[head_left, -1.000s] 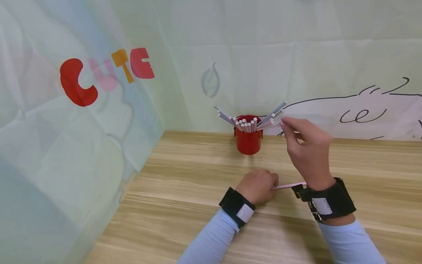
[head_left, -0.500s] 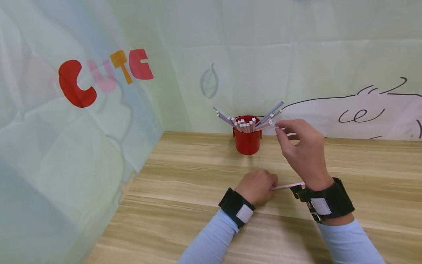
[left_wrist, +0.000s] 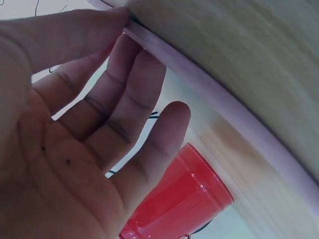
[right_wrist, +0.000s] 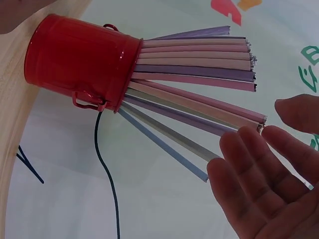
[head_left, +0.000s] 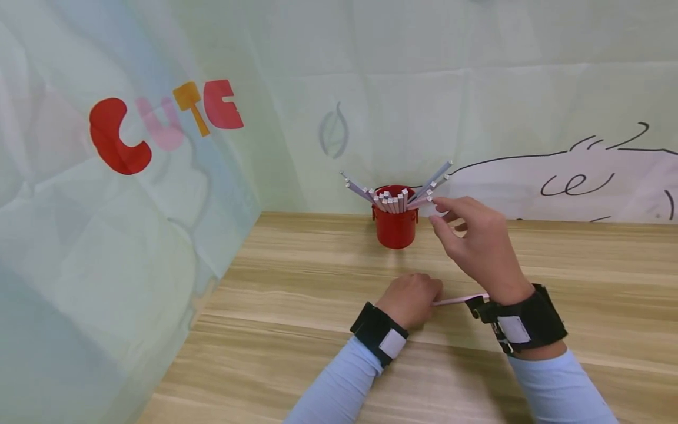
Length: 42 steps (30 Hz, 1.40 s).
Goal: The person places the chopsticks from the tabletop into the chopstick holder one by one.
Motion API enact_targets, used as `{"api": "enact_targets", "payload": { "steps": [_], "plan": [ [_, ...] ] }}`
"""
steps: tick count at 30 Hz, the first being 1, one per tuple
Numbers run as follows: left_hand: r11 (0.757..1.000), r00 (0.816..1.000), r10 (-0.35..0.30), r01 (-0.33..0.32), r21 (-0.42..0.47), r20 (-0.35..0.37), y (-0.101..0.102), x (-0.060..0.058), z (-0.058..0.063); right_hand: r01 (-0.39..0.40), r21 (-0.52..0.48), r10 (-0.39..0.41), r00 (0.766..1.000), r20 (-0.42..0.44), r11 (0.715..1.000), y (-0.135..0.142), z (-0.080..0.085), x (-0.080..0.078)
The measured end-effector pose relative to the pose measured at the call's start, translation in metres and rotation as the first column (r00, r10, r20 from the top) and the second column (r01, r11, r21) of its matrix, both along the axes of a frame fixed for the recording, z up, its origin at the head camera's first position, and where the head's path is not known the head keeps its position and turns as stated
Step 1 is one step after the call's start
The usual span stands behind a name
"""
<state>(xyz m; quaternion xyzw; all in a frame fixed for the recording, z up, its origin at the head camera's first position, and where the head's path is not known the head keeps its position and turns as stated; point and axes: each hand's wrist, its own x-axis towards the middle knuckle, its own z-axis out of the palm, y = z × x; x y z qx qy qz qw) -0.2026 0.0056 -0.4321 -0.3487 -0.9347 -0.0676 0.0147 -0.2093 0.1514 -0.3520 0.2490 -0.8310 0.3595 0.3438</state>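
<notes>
In the head view my left hand (head_left: 410,300) is low over the table and pinches the end of a slim pink stick (head_left: 458,301). The left wrist view shows thumb and fingertips on this stick (left_wrist: 214,87), which runs off along the wood. A small red bucket (head_left: 396,231) stands at the back, with several pastel sticks (right_wrist: 199,63) fanning out of it. To its right, my right hand (head_left: 479,241) has thumb and fingers apart. In the right wrist view the fingertips (right_wrist: 271,132) of that hand are right at the stick ends, holding nothing.
The wood-grain table (head_left: 296,253) meets a printed cloth backdrop (head_left: 424,106) just behind the bucket. More printed cloth (head_left: 132,265) hangs along the left edge. Black bands (head_left: 532,318) are strapped round both wrists.
My right hand has moved left towards the bucket, bringing a stick's end in, and its thumb and finger have parted from it. My left hand keeps its hold on the pink stick.
</notes>
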Motion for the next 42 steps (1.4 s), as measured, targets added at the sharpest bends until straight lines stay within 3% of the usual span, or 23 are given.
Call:
{"api": "enact_targets", "payload": {
  "steps": [5,13,21,29,36,42],
  "plan": [
    [1.0,1.0,0.004,-0.004,-0.006,-0.005,0.0,0.0,-0.001,0.008,0.001,-0.008,1.0,0.003,1.0,0.001,0.002,0.001],
    [1.0,0.999,-0.001,0.002,-0.012,0.047,0.0,-0.002,0.001,0.016,0.012,-0.015,1.0,-0.014,1.0,0.006,0.005,0.003],
    [0.992,0.995,0.016,-0.028,0.126,0.093,-0.004,-0.01,0.012,0.033,-0.011,-0.034,0.999,-0.022,0.999,0.012,0.011,0.006],
    [0.962,0.996,0.013,-0.038,0.27,0.093,-0.01,-0.011,0.024,0.094,-0.064,-0.098,0.993,-0.069,0.994,0.025,0.016,0.008],
    [0.931,0.997,0.008,-0.036,0.363,0.079,-0.013,-0.009,0.031,0.157,-0.074,-0.16,0.986,-0.041,0.985,0.033,0.018,0.009],
    [0.885,1.0,0.012,-0.024,0.465,0.029,-0.014,-0.008,0.034,0.176,-0.086,-0.179,0.983,-0.034,0.981,0.036,0.019,0.01]
  ]
}}
